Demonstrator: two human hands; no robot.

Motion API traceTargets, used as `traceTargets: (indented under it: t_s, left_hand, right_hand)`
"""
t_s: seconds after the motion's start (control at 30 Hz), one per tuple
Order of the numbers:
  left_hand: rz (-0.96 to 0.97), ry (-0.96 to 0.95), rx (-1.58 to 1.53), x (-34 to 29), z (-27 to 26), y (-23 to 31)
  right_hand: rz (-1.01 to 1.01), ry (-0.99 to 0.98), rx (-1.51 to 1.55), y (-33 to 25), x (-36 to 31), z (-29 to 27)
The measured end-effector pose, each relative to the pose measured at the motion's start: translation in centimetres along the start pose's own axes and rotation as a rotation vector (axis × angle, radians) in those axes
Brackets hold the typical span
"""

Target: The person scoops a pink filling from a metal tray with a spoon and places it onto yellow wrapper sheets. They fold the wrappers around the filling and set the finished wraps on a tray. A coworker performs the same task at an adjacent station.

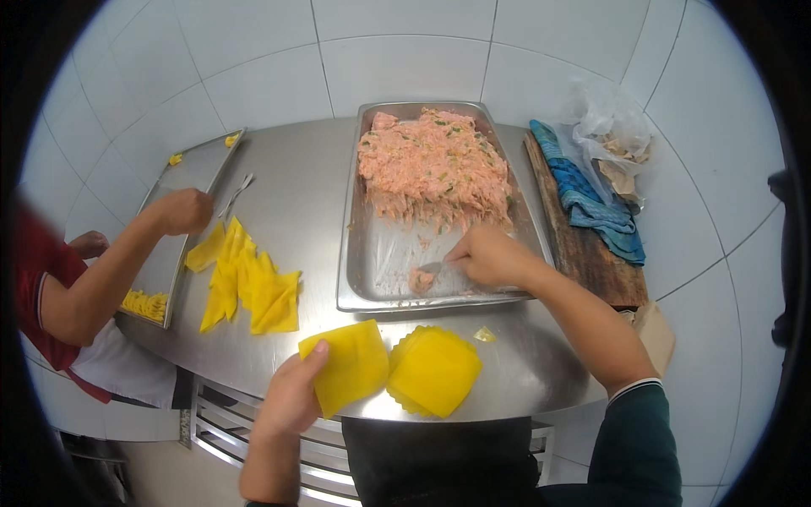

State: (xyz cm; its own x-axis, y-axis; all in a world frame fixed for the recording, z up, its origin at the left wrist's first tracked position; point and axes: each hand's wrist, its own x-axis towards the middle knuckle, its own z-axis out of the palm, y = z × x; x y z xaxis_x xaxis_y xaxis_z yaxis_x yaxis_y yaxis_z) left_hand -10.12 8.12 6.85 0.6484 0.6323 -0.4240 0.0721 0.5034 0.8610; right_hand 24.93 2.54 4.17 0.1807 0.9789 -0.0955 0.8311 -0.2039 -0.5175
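My left hand (291, 393) grips a square yellow dough wrapper (353, 365) by its left side, thumb on top, at the table's front edge. Just right of it lies a stack of yellow wrappers (435, 372) with wavy edges. My right hand (490, 260) is closed round a small metal utensil (434, 268), over the front part of a deep steel tray (348, 283). A dab of pink filling (420, 281) is at the utensil's tip; its exact shape is hard to make out. Pink minced filling (435, 165) with green bits fills the tray's far half.
Folded yellow wrappers (253, 283) lie on the steel table left of the tray, near a fork-like utensil (236, 194). A co-worker's arm (127, 253) reaches over a shallow tray (169, 279) of yellow pieces. At right, a wooden board (591, 262) bears a blue cloth (591, 203) and plastic bag (612, 127).
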Motion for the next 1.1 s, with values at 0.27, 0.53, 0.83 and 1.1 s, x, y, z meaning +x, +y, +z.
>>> traceTargets:
  t_s: [0.27, 0.53, 0.83, 1.1]
  left_hand:
    - [0.029, -0.079, -0.601, 0.3, 1.8, -6.1]
    - [0.122, -0.148, -0.650, 0.8, 6.9, -4.5]
    - [0.008, -0.110, -0.639, 0.7, 8.5, -6.2]
    - [0.074, -0.093, -0.775, 1.1, 7.8, -6.4]
  right_hand:
    - [0.002, -0.177, 0.261, -4.2, -1.8, -2.3]
    - [-0.434, 0.436, 0.075, -8.7, -12.6, 2.2]
    - [-0.430, 0.606, -0.122, -6.0, -16.8, 9.3]
    - [-0.344, 0.691, 0.125, -6.2, -18.3, 7.8]
